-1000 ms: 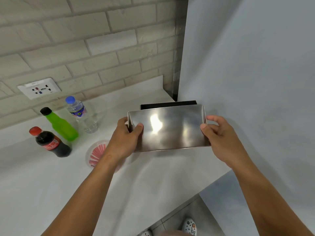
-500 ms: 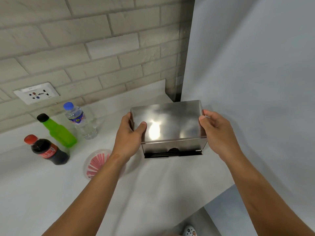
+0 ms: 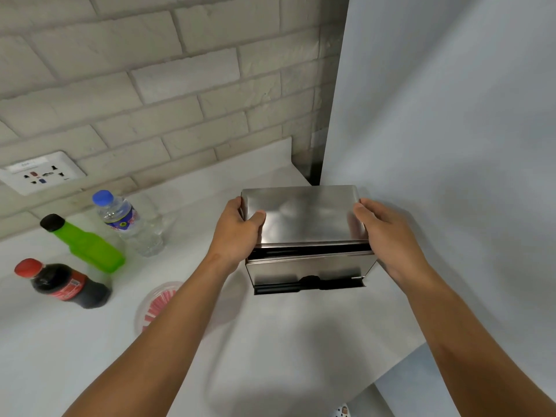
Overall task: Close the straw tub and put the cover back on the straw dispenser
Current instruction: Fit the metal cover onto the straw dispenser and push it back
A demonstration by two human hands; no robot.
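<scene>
A shiny steel cover (image 3: pixel 304 216) rests on top of the steel straw dispenser (image 3: pixel 307 270) at the counter's right end, with a dark gap showing along the front between the two. My left hand (image 3: pixel 237 233) grips the cover's left end, thumb on top. My right hand (image 3: pixel 388 236) holds its right end. A round clear straw tub (image 3: pixel 156 302) with red and white straws inside stands on the counter to the left, partly hidden by my left forearm.
A cola bottle (image 3: pixel 60 284), a green bottle (image 3: pixel 87 245) and a water bottle (image 3: pixel 129 222) stand at the left of the white counter (image 3: pixel 270 341). A wall socket (image 3: pixel 42 174) is in the brick wall. A grey panel (image 3: pixel 451 145) rises right beside the dispenser.
The cover was held tilted in front of the dispenser; both hands have turned it flat and lowered it onto the dispenser's top. The dispenser's front slot has come into sight.
</scene>
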